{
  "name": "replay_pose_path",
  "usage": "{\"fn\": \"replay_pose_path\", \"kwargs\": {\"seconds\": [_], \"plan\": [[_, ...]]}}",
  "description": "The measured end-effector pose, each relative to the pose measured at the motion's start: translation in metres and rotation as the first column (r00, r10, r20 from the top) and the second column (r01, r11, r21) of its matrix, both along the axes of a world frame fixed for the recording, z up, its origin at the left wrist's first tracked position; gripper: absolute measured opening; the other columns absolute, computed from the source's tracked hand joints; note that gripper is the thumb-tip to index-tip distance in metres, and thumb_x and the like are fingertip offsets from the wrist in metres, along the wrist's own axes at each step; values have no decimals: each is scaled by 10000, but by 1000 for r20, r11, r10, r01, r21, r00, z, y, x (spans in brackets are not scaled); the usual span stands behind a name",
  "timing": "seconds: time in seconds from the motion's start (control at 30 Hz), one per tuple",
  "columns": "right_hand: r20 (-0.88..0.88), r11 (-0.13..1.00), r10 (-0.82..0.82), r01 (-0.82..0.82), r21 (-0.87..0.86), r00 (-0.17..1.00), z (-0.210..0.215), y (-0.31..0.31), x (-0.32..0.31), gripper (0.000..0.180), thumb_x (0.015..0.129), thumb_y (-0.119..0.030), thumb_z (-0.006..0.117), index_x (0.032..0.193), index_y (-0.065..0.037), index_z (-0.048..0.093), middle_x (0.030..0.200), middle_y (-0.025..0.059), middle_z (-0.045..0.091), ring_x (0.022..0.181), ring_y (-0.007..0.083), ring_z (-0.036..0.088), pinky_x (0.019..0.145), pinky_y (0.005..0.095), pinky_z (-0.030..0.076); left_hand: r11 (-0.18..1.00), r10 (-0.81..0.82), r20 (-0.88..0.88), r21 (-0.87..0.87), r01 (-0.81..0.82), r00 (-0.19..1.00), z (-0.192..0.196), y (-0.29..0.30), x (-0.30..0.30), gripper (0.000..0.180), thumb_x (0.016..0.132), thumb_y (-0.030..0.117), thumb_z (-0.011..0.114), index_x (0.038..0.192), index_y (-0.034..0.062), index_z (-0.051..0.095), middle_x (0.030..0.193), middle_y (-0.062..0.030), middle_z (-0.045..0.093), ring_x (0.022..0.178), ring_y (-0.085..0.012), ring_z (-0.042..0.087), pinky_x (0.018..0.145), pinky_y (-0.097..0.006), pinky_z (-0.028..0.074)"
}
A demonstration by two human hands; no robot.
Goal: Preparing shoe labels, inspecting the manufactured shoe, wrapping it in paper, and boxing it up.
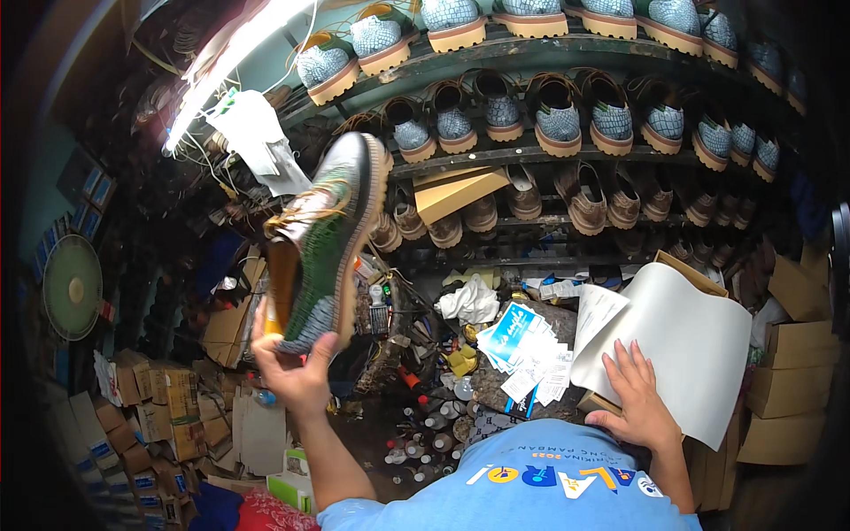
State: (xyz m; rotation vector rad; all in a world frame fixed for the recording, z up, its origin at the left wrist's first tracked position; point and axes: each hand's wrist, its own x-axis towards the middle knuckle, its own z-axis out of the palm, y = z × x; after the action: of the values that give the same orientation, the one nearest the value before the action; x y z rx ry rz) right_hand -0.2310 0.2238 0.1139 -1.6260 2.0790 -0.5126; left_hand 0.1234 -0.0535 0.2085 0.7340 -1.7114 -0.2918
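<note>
Several printed cards beside white sheet

A laced green shoe with a ridged tan sole tilts toe-up above the left fingers, a curling white sheet lying beneath the right fingers

Head view, one: wide fisheye, worn on the head, aimed down and forward. Left hand and right hand are covered at close range; shelves are taken in farther off, visibly bowed.
</note>
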Motion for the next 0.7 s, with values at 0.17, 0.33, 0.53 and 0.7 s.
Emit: {"fn": "replay_pose_path", "kwargs": {"seconds": [0.17, 0.33, 0.53, 0.7], "plan": [[48, 997, -23, 27, -69, 999, -4, -1, 0, 867, 870, -605, 633, 1508, -78, 378, 1560, 280, 286, 1452, 500, 215, 1169, 553, 218, 924, -360, -140, 86, 374, 922, -36, 33, -61, 600, 663, 45, 913, 1006, 59, 422, 1488, -292, 349, 1334, -353, 459, 1083, -451, 445], [229, 988, -87, 113, -102, 969, -16, 1, 2, 956, 902, -616, 583, 1585, -99, 158, 1563, 299, 268, 1460, 464, 235, 1185, 480, 230, 611, -718, -367, 76, 788, 592, -65, 67, -160, 650, 647, 98, 938, 1039, 50, 422, 1444, -316, 382, 1319, -403, 477, 1066, -496, 458], [874, 594, 485, 722, -355, 31, -32, 6, 6, 1172, 762, -708, 697, 1552, -18, 174, 1473, 171, 439, 1394, 262, 408, 1137, 424, 367, 247, -886, -343, 217, 944, 311, -96, 129, -230, 647, 639, 71, 937, 1063, 72, 448, 1488, -275, 345, 1362, -368, 433, 1106, -485, 417], [868, 449, 485, 882, -142, -107, -37, 21, 0, 897, 817, -636, 698, 1408, -18, 426, 1323, 100, 572, 1209, 198, 576, 1019, 387, 498, 334, -934, 231, 305, 892, 271, -94, 136, -254, 513, 653, 234, 943, 935, 13, 575, 1383, -307, 434, 1325, -396, 472, 1068, -489, 412]]}}
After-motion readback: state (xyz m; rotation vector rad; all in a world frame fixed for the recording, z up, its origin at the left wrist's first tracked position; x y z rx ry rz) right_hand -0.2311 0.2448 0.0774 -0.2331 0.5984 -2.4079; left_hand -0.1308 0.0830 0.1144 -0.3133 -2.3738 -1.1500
